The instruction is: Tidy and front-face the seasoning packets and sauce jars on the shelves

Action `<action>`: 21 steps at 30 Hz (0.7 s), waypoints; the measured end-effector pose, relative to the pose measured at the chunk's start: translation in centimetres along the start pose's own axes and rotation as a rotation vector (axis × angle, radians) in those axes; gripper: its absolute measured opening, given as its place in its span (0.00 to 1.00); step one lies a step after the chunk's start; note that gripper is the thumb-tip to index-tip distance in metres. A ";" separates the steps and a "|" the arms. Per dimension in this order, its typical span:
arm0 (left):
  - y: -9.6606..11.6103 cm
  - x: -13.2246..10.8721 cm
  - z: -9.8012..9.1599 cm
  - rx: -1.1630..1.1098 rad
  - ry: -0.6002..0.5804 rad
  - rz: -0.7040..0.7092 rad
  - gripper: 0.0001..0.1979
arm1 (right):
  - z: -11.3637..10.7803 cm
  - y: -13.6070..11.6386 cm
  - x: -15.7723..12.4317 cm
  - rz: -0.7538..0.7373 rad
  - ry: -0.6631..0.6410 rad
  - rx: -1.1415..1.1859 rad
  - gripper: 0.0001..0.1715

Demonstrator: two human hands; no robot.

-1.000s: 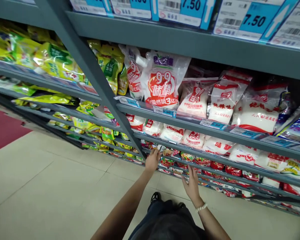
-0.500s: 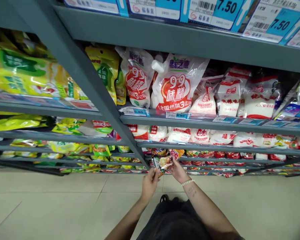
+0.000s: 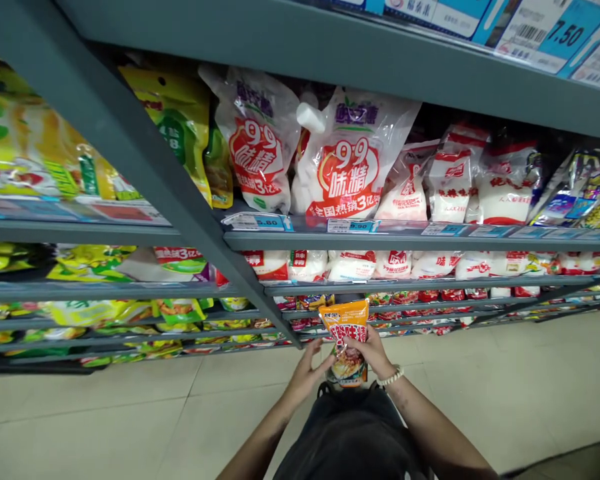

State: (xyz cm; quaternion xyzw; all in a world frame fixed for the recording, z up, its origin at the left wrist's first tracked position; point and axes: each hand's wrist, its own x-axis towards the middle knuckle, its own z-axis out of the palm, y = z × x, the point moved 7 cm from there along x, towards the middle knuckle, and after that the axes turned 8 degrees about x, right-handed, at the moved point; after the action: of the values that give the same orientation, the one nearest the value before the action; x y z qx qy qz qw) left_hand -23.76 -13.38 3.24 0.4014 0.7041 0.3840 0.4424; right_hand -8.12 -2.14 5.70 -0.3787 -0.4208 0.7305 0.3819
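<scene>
An orange seasoning packet (image 3: 349,363), with red lettering and a picture of food on its front, is upright in front of my body. My right hand (image 3: 375,351) grips its right side, the thumb lying across the front. At the packet's left edge is my left hand (image 3: 305,375), its thumb and fingers spread apart; the thumb tip is close to the packet, and I cannot tell whether it touches. A pale beaded bracelet (image 3: 391,376) circles my right wrist.
Grey shelving (image 3: 430,241) rises before me, with a slanting upright (image 3: 145,143) on the left. White bags with red print (image 3: 353,170) stand on one shelf, yellow packets (image 3: 173,127) beside them. Price tags (image 3: 353,227) line the shelf edges. Below is the tiled floor (image 3: 240,387).
The packet has turned from a slanted position to upright, its front now showing. My left hand has let go and opened, while my right hand keeps hold. The view has shifted slightly.
</scene>
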 end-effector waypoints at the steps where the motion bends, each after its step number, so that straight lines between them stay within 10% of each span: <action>1: 0.7 0.5 1.1 -0.039 -0.116 0.044 0.37 | 0.2 -0.1 -0.1 0.002 -0.013 -0.014 0.28; 9: 0.7 0.7 4.4 -0.344 -0.417 -0.036 0.33 | 0.2 1.4 -0.6 0.165 -0.109 -0.018 0.26; 15: -1.3 4.6 1.3 -0.191 -0.047 -0.042 0.31 | -3.8 2.7 -1.5 0.311 0.062 -0.005 0.39; 21: 2.8 10.6 0.3 0.114 0.079 0.160 0.24 | -8.2 2.1 -3.0 0.197 0.264 -0.111 0.40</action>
State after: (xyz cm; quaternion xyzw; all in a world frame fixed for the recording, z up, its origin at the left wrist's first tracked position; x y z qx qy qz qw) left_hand -25.92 -2.65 2.37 0.4655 0.7072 0.3931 0.3587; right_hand -0.21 -2.87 1.58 -0.5311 -0.3675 0.6842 0.3388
